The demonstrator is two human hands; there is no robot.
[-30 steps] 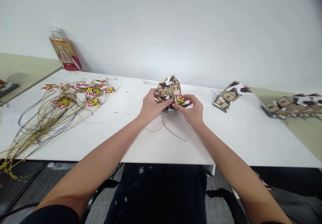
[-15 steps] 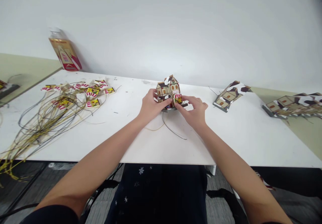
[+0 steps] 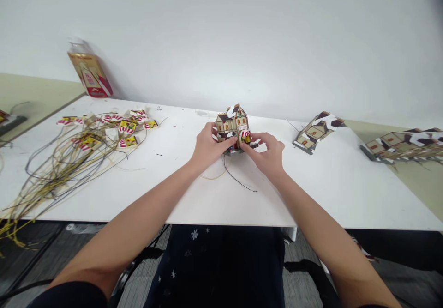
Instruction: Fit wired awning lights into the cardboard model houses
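A miniature house (image 3: 232,119) with cream walls, arched windows and a snowy roof stands upright between my hands at the middle of the table. My left hand (image 3: 208,147) grips its left side, thumb across the lower front. On the other side, my right hand (image 3: 268,150) pinches around the lower right corner, beside a small red-and-white striped awning (image 3: 245,134) on the front. A black wire (image 3: 236,177) and a thin yellow wire trail from under the house onto the table. The fingers behind the house are partly hidden.
Several striped awning pieces (image 3: 127,141) with long yellow and black wires (image 3: 57,183) lie heaped on the left of the white table (image 3: 221,208). A gold-and-red package (image 3: 90,75) leans on the wall. More miniature houses (image 3: 313,132) lie to the right, with a row (image 3: 398,144) at the far right.
The house has turned or shifted very slightly to the right in my hands. Both hands keep nearly the same hold.
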